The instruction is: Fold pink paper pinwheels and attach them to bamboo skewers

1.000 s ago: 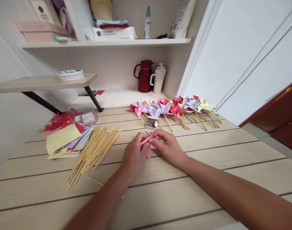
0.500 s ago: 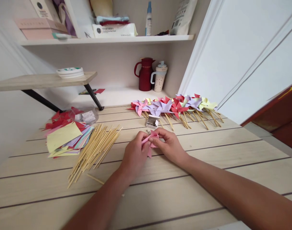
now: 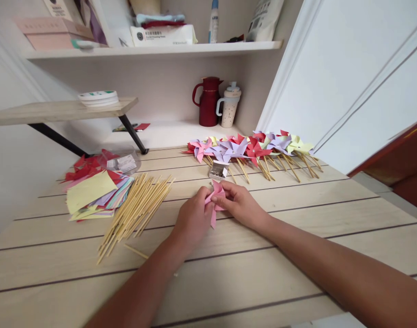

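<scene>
My left hand [image 3: 192,219] and my right hand [image 3: 240,204] meet over the wooden table [image 3: 263,282], both pinching a folded pink paper piece [image 3: 215,200] between their fingertips. The paper's lower tip hangs down between the two hands. Just beyond the hands stands a small open box of pins [image 3: 218,169]. A bundle of bamboo sticks [image 3: 136,207] lies to the left of my left hand, with one loose stick [image 3: 136,251] near my left forearm.
A row of finished paper pinwheels [image 3: 252,149] on sticks lies at the table's far side. A stack of coloured paper squares [image 3: 95,193] sits far left beside a clear plastic bag [image 3: 121,162]. A red jug [image 3: 207,101] and a speckled cup [image 3: 229,107] stand behind.
The hands keep hold of the pink paper and work it slightly; the view has tipped a little, so everything sits a bit higher in frame.
</scene>
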`<state>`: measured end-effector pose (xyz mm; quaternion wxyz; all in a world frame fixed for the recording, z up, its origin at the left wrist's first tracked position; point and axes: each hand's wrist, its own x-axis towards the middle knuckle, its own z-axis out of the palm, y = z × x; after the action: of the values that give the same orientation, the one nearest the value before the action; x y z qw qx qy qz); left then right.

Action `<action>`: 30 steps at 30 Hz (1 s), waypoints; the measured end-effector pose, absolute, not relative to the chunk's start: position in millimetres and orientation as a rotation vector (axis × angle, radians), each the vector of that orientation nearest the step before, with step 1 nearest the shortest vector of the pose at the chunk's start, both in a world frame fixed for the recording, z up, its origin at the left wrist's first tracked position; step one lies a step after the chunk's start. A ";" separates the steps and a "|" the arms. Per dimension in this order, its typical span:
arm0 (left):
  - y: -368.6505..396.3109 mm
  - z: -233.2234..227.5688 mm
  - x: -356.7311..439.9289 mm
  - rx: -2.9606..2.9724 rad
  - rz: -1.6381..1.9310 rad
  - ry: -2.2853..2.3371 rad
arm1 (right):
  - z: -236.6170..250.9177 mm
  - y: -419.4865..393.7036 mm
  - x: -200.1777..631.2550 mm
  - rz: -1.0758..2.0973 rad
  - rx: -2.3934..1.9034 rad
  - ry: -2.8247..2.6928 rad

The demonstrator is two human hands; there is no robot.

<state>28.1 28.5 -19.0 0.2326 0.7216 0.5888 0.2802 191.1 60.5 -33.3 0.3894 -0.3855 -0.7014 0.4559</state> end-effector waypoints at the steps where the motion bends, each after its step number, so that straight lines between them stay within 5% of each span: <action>1: 28.5 -19.3 28.0 2.000 0.761 1.619 | -34.0 60.7 191.4 1.151 -0.982 -1.793; 30: 29.0 -12.8 26.8 2.064 0.654 1.599 | -25.8 58.0 192.6 1.055 -0.997 -1.933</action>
<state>26.8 29.0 -12.8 0.2232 0.7475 0.5791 0.2368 192.6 58.0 -25.8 0.3544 -0.3858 -0.7477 0.4081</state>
